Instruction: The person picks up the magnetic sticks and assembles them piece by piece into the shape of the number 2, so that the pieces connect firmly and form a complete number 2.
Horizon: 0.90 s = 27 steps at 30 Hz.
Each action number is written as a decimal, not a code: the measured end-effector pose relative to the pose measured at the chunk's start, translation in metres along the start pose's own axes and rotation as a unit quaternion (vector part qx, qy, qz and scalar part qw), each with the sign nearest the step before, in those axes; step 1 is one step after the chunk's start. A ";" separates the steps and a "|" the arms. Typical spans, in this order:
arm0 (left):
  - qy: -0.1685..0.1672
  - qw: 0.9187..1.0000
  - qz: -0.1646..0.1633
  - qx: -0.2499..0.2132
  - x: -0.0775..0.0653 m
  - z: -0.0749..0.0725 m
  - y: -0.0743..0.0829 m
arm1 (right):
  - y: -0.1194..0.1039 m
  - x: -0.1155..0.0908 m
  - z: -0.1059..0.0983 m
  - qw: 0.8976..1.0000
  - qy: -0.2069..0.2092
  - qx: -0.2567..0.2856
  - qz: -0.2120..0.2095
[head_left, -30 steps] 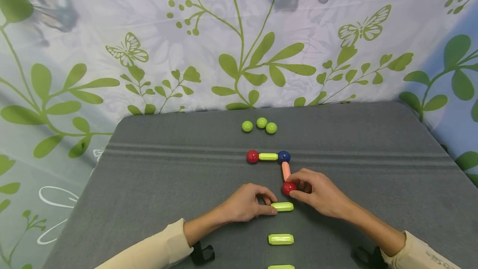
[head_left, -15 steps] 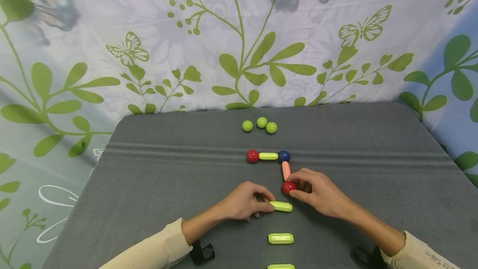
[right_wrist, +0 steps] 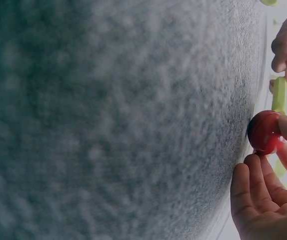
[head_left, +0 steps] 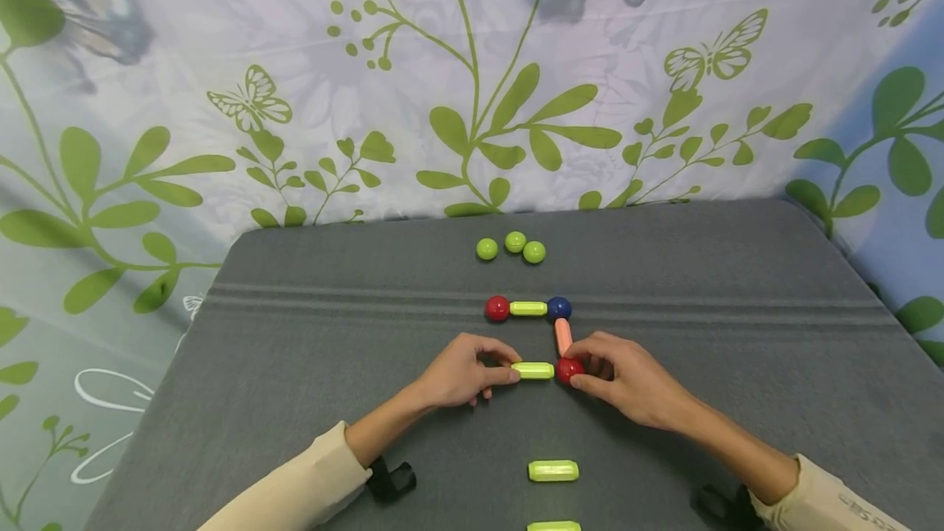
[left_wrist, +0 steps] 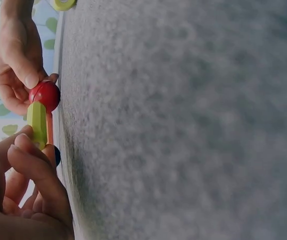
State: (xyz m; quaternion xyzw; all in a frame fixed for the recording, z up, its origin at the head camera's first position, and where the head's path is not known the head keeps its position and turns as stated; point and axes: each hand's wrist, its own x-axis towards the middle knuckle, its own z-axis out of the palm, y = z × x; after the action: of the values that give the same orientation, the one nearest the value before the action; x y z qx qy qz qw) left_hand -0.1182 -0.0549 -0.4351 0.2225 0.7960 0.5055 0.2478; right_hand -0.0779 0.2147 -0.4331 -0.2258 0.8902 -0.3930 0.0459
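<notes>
My left hand [head_left: 466,370] pinches one end of a yellow-green rod [head_left: 534,370] between thumb and fingers. The rod's other end points at a red ball [head_left: 569,370], close beside it in the head view. Thumb and fingertips of my right hand [head_left: 633,375] grip that red ball. A salmon-pink rod [head_left: 563,337] runs from the held ball up to a blue ball [head_left: 559,308]. From the blue ball, another yellow-green rod [head_left: 528,308] leads left to a second red ball [head_left: 497,308]. In the left wrist view the held rod [left_wrist: 37,123] appears to meet the red ball [left_wrist: 45,96].
Three green balls [head_left: 515,242] lie near the back of the grey table [head_left: 354,285]. Two more yellow-green rods, one of them a loose rod [head_left: 553,470], lie toward the front edge. A patterned cloth [head_left: 332,105] hangs behind the table.
My left hand has picked up the yellow-green rod and carried it up and to the left, level with the held red ball. The right hand has kept its grip in place.
</notes>
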 end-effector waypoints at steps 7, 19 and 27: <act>0.007 1.000 -0.009 0.009 0.005 0.003 0.001 | 0.000 0.000 0.000 1.000 -0.002 0.002 0.002; 0.006 1.000 -0.012 0.006 0.006 0.004 0.000 | -0.001 0.000 0.000 1.000 -0.007 0.006 0.010; 0.007 1.000 -0.011 0.017 0.005 0.005 0.000 | -0.001 0.000 0.000 1.000 -0.007 0.003 0.009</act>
State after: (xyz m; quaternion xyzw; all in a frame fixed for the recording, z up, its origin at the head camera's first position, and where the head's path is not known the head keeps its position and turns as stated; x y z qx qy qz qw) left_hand -0.1195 -0.0484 -0.4378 0.2143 0.8084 0.4909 0.2441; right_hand -0.0773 0.2147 -0.4322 -0.2201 0.8906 -0.3941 0.0563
